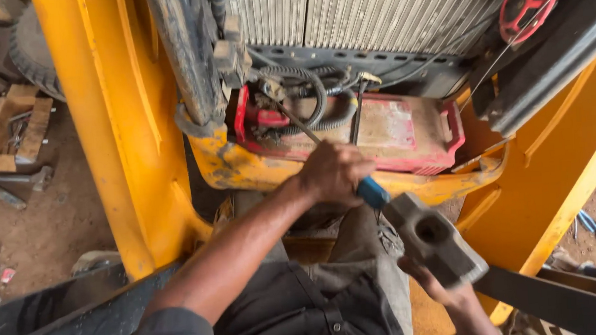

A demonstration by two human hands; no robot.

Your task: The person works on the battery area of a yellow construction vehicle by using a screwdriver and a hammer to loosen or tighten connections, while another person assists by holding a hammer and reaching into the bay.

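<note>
Head view, person leaning into a yellow machine frame (112, 128).

Nearest: right hand (434, 285) at lower right, grip closed around a grey steel hammer head (436, 238); the block is tilted, its empty eye hole facing up, no handle visible in it. It sits just beside the blue end of the screwdriver, contact not resolvable.

Next: left hand (334, 173), forearm coming up from lower left, grip clenched on the blue handle of a screwdriver (323, 143). The shaft runs up and left from the fist, over the red battery (389, 128), toward the terminal area near the red clamp cover (263, 116). Tip hidden among cables; exact contact point cannot be told.

Battery: dusty red case, lying in the yellow tray behind the hands, handle loop at its right end. A corrugated black hose (319, 97) loops across its top.

Beyond: ribbed grey radiator (372, 16) above the battery; red wheel-shaped part (527, 7) at upper right.

Far left, on the dirt ground: wooden box (9, 125) with tools.
</note>
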